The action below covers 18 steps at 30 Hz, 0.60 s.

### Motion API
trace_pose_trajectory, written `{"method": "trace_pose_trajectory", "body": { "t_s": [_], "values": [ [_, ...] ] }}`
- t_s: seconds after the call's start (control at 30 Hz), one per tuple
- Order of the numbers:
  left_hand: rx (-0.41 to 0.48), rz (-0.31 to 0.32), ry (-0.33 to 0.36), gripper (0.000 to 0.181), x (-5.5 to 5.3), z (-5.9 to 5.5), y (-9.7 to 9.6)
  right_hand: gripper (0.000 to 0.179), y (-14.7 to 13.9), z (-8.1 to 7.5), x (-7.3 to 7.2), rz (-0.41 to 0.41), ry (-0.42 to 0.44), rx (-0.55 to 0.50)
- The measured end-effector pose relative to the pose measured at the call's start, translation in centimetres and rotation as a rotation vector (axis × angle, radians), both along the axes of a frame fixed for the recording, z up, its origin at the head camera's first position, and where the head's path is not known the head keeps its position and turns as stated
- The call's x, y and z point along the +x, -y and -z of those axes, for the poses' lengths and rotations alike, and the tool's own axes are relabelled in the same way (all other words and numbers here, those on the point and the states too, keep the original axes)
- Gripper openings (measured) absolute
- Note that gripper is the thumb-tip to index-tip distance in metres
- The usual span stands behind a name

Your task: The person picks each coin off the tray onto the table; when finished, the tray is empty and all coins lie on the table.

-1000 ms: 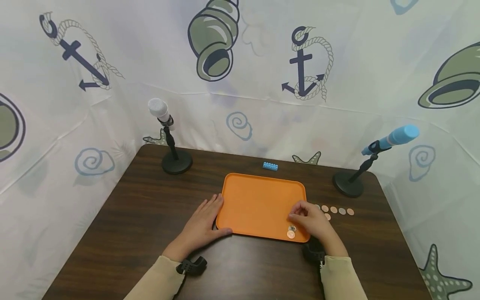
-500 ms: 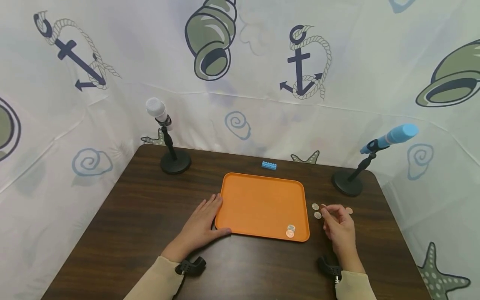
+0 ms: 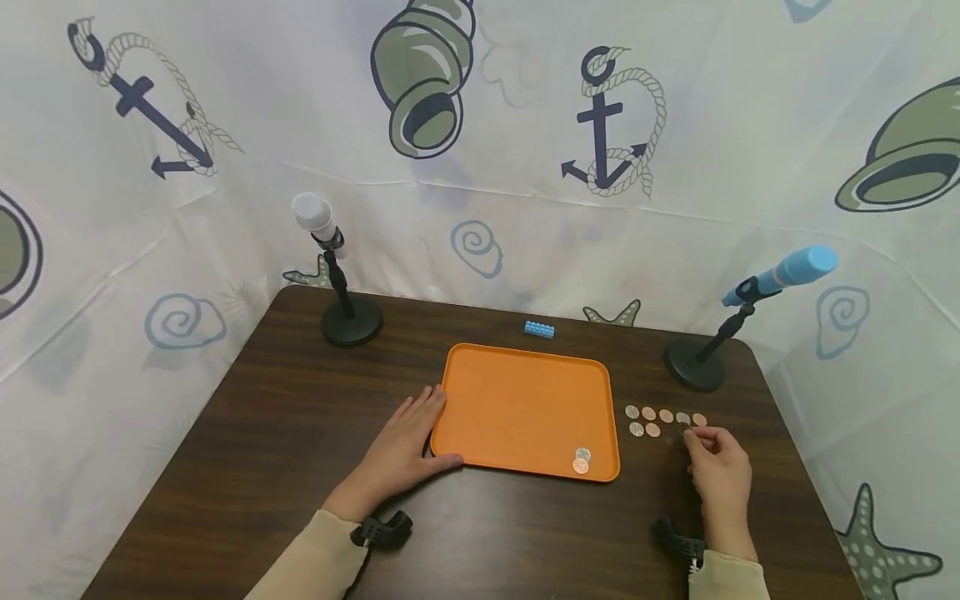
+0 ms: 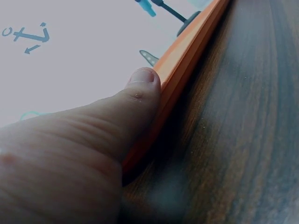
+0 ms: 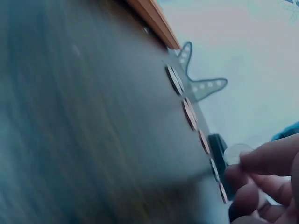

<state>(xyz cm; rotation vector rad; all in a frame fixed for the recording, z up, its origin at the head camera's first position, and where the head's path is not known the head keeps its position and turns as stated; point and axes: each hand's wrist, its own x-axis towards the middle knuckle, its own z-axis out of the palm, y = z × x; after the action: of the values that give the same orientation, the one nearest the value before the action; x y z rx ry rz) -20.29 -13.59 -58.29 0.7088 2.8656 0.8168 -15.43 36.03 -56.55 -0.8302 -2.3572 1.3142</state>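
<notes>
My left hand (image 3: 401,450) lies spread along the left edge of an orange tray (image 3: 517,408), thumb at its front edge. In the left wrist view the thumb (image 4: 140,88) touches the tray's rim. To the right of the tray, my right hand (image 3: 718,467) pinches a silver coin (image 5: 237,153) between thumb and fingertips, just over the table beside the coin rows. The far row holds several copper and silver coins (image 3: 666,416). A silver coin (image 3: 637,429) and a copper coin (image 3: 652,430) lie in the nearer row. Two coins (image 3: 581,461) overlap or touch in the tray's front right corner.
A light blue toy brick (image 3: 539,329) lies behind the tray. At the back left stands a white microphone (image 3: 313,213) on a black stand; a blue microphone (image 3: 802,267) on another stand is at the back right. Patterned cloth (image 3: 510,167) hangs behind the dark wooden table (image 3: 510,542).
My right hand has moved from over the tray's right side to the coin rows, then farther right, and now holds a coin. The left hand has stayed on the tray.
</notes>
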Motion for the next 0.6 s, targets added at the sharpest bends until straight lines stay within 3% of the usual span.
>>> {"method": "trace_pose_trajectory", "body": {
  "t_s": [0.23, 0.33, 0.5, 0.6],
  "values": [
    [-0.018, -0.001, 0.016, 0.119, -0.03, -0.17, -0.1, 0.036, -1.1, -0.06, 0.18, -0.033, 0.147, 0.025],
    [-0.017, 0.001, 0.013, 0.119, -0.05, -0.19, -0.11, 0.041, -1.1, -0.22, 0.21, -0.069, 0.195, 0.09],
    [-0.008, 0.003, 0.009, 0.118, -0.17, -0.09, -0.16, 0.046, -0.97, -0.23, 0.06, -0.127, 0.204, 0.225],
    [-0.003, 0.002, 0.006, 0.118, -0.22, 0.07, -0.17, 0.043, -0.88, -0.19, -0.01, -0.131, 0.2, 0.232]
  ]
}}
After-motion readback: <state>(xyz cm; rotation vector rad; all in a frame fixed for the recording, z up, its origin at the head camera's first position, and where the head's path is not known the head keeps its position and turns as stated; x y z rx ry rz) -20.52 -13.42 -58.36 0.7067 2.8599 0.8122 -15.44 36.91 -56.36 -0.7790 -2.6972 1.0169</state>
